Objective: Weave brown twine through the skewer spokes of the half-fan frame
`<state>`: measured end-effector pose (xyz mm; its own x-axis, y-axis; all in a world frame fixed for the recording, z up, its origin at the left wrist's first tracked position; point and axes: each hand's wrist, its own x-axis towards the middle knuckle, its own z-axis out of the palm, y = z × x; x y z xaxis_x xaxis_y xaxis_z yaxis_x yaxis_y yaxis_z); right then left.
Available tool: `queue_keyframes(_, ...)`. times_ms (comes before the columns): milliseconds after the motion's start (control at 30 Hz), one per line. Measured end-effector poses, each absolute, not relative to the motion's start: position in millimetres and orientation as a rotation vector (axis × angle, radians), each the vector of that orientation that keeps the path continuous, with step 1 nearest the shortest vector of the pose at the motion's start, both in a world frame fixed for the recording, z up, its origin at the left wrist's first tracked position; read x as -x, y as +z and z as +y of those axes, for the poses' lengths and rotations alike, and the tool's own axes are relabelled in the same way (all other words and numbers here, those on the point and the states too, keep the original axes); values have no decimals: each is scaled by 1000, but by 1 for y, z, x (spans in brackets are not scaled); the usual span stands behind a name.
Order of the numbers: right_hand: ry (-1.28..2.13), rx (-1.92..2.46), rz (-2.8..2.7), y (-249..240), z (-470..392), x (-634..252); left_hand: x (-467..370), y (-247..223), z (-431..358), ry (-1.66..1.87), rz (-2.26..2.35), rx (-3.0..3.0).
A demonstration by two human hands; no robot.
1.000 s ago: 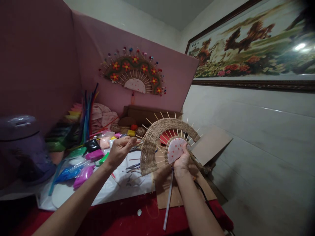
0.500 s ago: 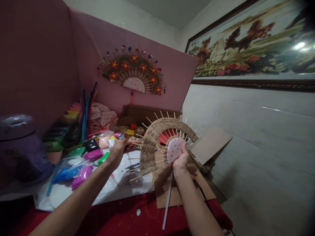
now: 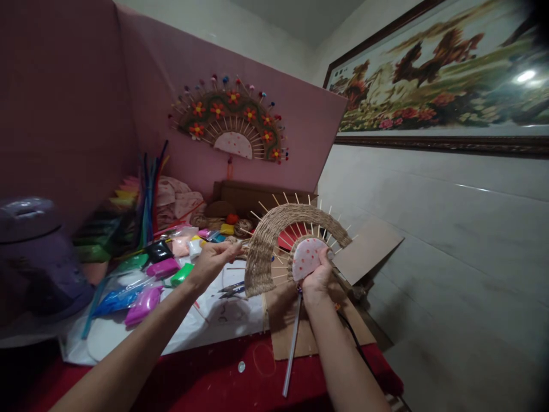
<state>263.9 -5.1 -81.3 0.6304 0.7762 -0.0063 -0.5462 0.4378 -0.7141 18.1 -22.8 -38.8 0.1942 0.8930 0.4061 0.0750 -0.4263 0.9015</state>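
A woven fan (image 3: 261,246) with wooden sticks radiating past its outer edge is in my right hand (image 3: 317,279). That hand grips it at the white half-round base (image 3: 307,257) with orange dots, thumb in front, the other fingers mostly hidden behind. At the fan's left side, my left hand (image 3: 217,260) has its thumb and fingertips pinched together at the end of one of the sticks. Below my right hand, a clear rod like a glue stick (image 3: 291,349) slants down over a cardboard sheet (image 3: 287,337).
A finished-looking fan with orange flowers (image 3: 231,114) hangs on the pink board (image 3: 304,120). Colored clay packets (image 3: 163,268) spread over the left of the table, near a purple canister (image 3: 38,257). A dark-handled tool (image 3: 232,289) lies on white paper. Another board (image 3: 371,252) leans against the wall.
My left hand has closed from spread fingers into a pinch and shifted slightly right toward the fan's stick. The fan has tilted and moved slightly right in my right hand.
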Motion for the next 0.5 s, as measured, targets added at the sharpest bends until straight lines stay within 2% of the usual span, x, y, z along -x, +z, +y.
queue_keyframes(333,826,758,-283,-67,-17,-254,-23,-46,-25,1481,1080,-2313)
queue_keyframes(500,830,788,-262,-60,-25,-247,-22,-46,-27,1450,1210,-2545)
